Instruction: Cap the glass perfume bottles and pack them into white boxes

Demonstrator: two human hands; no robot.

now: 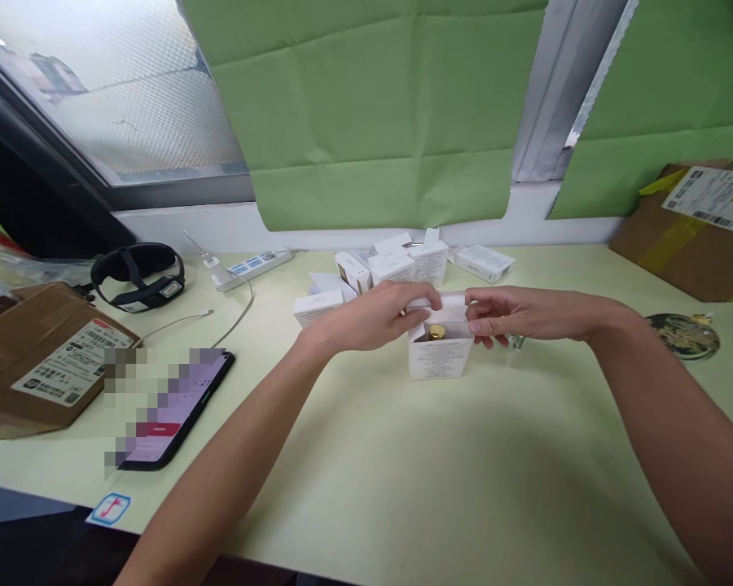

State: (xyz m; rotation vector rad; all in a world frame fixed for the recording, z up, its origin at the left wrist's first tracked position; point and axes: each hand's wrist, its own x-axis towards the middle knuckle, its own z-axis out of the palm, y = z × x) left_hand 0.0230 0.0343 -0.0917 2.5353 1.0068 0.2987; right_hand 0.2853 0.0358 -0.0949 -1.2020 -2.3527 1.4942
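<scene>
Small white box (440, 352): I see it standing upright on the tabletop (440, 472), directly between the two hands, top flaps open.
Gold cap (436, 331): I see it inside the open top of the small white box; the body below it is hidden by the box walls.
Left hand (382, 313): fingers closed on the left top flap of the small white box, pinching it at the rim.
Right hand (513, 313): fingers closed on the right top flap, thumb on the near side. I cannot tell whether the small clear object under this hand is touched.
Hands, relation: close together, one on each side of the box top, not touching each other.
White cartons (397, 264): a loose cluster just beyond the hands, some upright, some lying flat.
Power strip (253, 267): beyond and to the left of the left hand, cable trailing toward the near side.
Phone (171, 407): well to the left of the left forearm, lying flat, screen lit.
Headband device (138, 277): far left, beyond the phone.
Brown parcel (37, 362): left of the phone, label upward.
Cardboard box (690, 224): well to the right of the right hand, against the wall.
Round dark dish (684, 335): just right of the right forearm.
</scene>
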